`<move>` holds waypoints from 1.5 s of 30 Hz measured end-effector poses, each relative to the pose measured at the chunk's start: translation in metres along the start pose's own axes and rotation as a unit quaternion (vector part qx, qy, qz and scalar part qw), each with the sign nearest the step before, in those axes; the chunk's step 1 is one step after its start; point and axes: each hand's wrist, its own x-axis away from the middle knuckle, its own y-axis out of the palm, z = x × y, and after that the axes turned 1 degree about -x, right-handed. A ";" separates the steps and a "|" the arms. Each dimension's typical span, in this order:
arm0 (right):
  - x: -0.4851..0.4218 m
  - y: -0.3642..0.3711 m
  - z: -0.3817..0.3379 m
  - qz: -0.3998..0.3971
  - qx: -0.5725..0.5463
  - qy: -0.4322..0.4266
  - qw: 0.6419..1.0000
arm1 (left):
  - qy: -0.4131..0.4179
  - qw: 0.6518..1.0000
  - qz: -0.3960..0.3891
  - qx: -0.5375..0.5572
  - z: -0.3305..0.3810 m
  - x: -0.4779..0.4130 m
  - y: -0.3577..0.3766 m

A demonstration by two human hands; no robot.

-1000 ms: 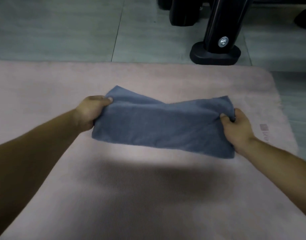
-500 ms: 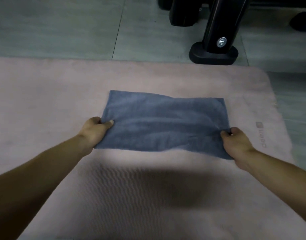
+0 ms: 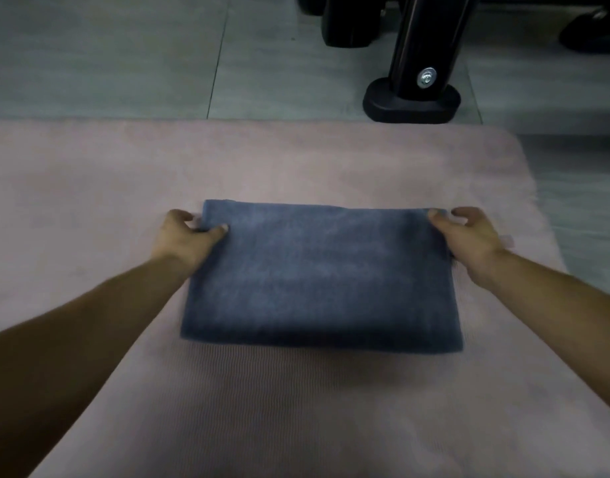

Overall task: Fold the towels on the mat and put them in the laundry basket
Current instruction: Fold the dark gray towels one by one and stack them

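Observation:
A blue-grey towel (image 3: 321, 277) lies folded as a flat rectangle on the pink mat (image 3: 296, 408). My left hand (image 3: 184, 239) is at the towel's far left corner, with the thumb on top of the cloth and the fingers curled just outside the edge, pinching it. My right hand (image 3: 469, 239) is at the far right corner in the same way, its thumb tip on the corner and its fingers curled beside it. No laundry basket is in view.
Grey floor tiles (image 3: 124, 63) lie beyond the mat's far edge. A black machine leg with a flat foot (image 3: 412, 101) stands just past the mat at the back right. More black equipment (image 3: 348, 22) sits behind it.
Both hands carried the towel's near edge up and forward onto its far edge, folding it in half. The towel now lies flatter and closer to me.

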 end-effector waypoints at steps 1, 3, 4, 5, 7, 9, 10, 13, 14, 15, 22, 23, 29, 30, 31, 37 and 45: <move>-0.011 0.003 -0.006 0.004 -0.029 0.006 1.000 | -0.003 0.999 0.006 0.034 0.004 -0.008 0.001; -0.027 0.009 -0.013 0.007 -0.040 0.006 0.999 | 0.008 0.994 -0.021 0.108 0.012 -0.020 0.002; -0.032 0.010 -0.016 -0.005 -0.025 0.000 1.000 | 0.016 0.988 -0.043 0.148 0.016 -0.024 0.003; -0.035 0.011 -0.019 -0.028 -0.002 -0.009 1.000 | 0.026 0.981 -0.067 0.178 0.019 -0.030 0.002; -0.037 0.007 -0.025 -0.097 0.043 -0.021 0.994 | 0.047 0.972 -0.122 0.197 0.024 -0.041 -0.001; -0.036 0.000 -0.031 -0.169 0.082 -0.032 0.982 | 0.069 0.972 -0.163 0.154 0.029 -0.046 -0.008; -0.036 -0.003 -0.034 -0.186 0.109 -0.054 0.975 | 0.083 0.976 -0.162 0.122 0.030 -0.048 -0.011; -0.045 0.003 -0.038 -0.104 0.150 -0.163 0.970 | 0.095 0.988 -0.082 0.090 0.026 -0.056 -0.011; -0.046 0.009 -0.039 -0.076 0.149 -0.193 0.967 | 0.096 0.990 -0.051 0.084 0.025 -0.057 -0.009; -0.047 0.014 -0.040 -0.060 0.163 -0.221 0.960 | 0.093 0.993 -0.024 0.071 0.024 -0.060 -0.006; 0.009 0.036 -0.023 -0.081 0.406 -0.468 0.780 | 0.380 0.906 -0.016 -0.186 0.027 0.003 0.015; 0.030 0.035 -0.012 -0.165 0.387 -0.482 0.769 | 0.408 0.890 -0.077 -0.189 0.023 0.020 0.019; 0.085 0.001 0.061 -0.296 0.356 -0.382 0.800 | 0.391 0.884 -0.199 -0.161 -0.026 0.079 0.038; 0.086 0.000 0.067 -0.278 0.349 -0.379 0.811 | 0.391 0.887 -0.200 -0.144 -0.037 0.082 0.041; 0.087 0.001 0.071 -0.263 0.342 -0.381 0.818 | 0.386 0.892 -0.200 -0.125 -0.045 0.084 0.042; 0.087 0.011 0.072 -0.219 0.357 -0.396 0.817 | 0.374 0.893 -0.223 -0.115 -0.053 0.086 0.040; 0.086 0.008 0.069 -0.224 0.345 -0.381 0.828 | 0.363 0.907 -0.185 -0.107 -0.057 0.092 0.044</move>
